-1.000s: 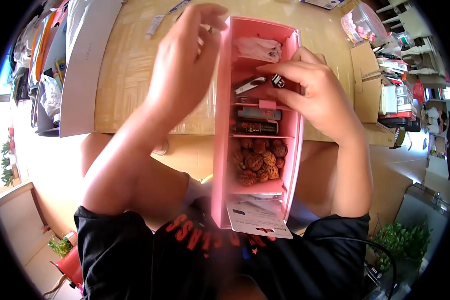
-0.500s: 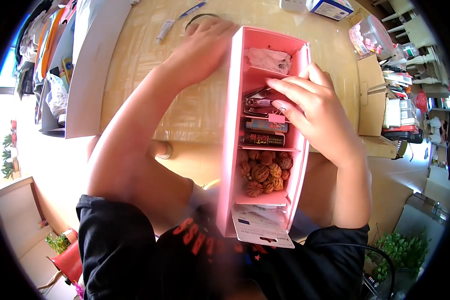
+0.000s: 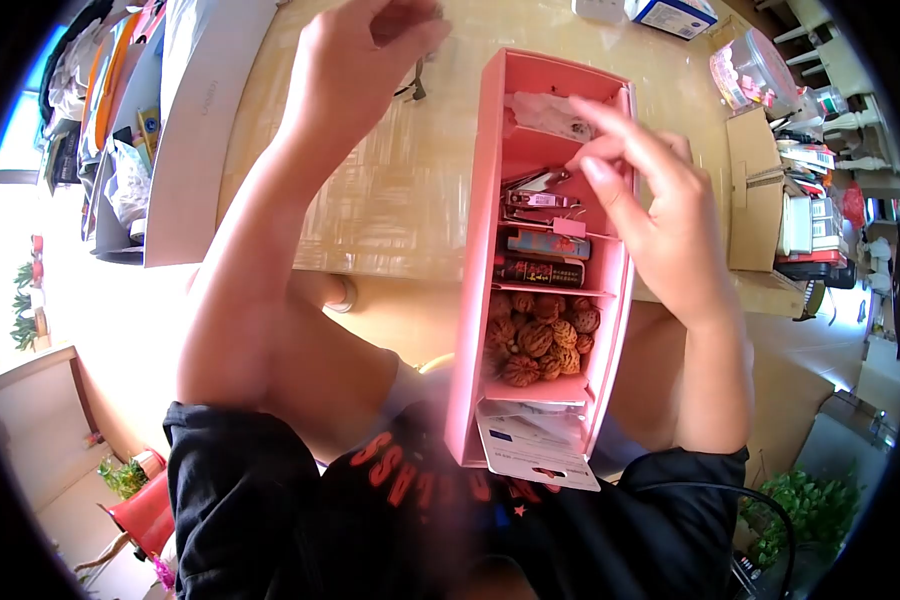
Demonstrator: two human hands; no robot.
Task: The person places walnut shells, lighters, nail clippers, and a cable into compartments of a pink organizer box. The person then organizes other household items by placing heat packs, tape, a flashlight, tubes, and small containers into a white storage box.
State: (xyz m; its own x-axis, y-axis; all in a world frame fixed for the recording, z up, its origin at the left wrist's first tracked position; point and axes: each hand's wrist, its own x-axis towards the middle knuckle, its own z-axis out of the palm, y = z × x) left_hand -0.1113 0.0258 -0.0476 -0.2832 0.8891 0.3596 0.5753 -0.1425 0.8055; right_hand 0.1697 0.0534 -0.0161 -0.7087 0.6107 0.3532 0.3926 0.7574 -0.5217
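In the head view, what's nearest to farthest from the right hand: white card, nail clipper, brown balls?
1. Nail clipper: in the pink box, left of the right hand.
2. Brown balls: lower compartment.
3. White card: box's bottom end, by the black shirt.

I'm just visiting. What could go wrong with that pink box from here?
The pink box juts past the edge of the table, so a bump might tip it and spill the brown wrinkled balls. The white card pokes out over its near end and could slip free. The right hand, over the open compartments, might knock the nail clippers.
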